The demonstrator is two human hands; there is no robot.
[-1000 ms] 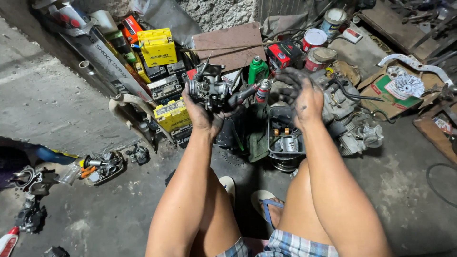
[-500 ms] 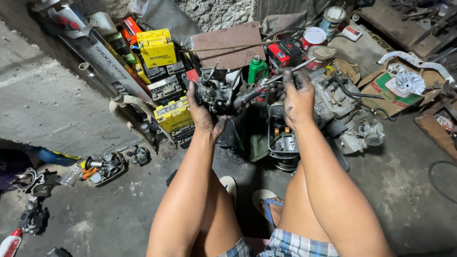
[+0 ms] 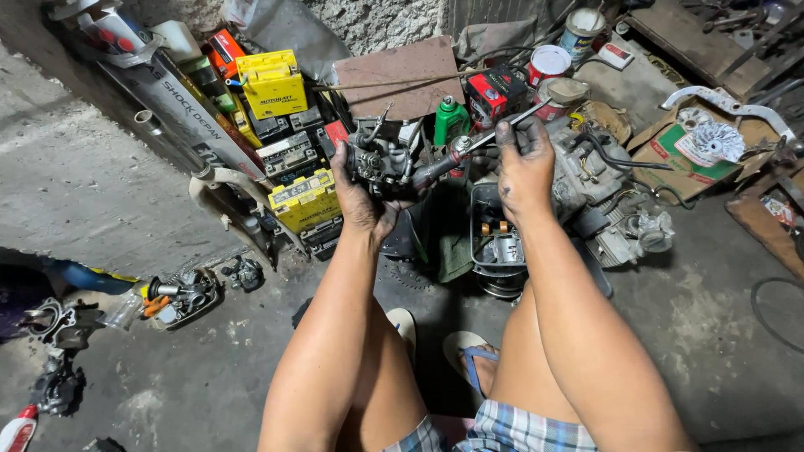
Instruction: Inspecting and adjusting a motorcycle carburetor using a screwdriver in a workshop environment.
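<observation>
My left hand grips a small greasy metal engine part, a carburetor-like body, held up in front of me. My right hand holds a long thin metal tool whose tip reaches toward the part. Both hands are blackened with grease. Below them sit an engine block and a round black container on the floor. My bare knees and feet in blue sandals are underneath.
Yellow and black batteries and boxes are stacked against the wall at the left. A green bottle, red cans and a cardboard box lie behind and right. Loose engine parts lie on the concrete floor at left.
My right hand has lifted from the engine and now holds the thin tool toward the part. My left hand has kept the part raised, turning it slightly.
</observation>
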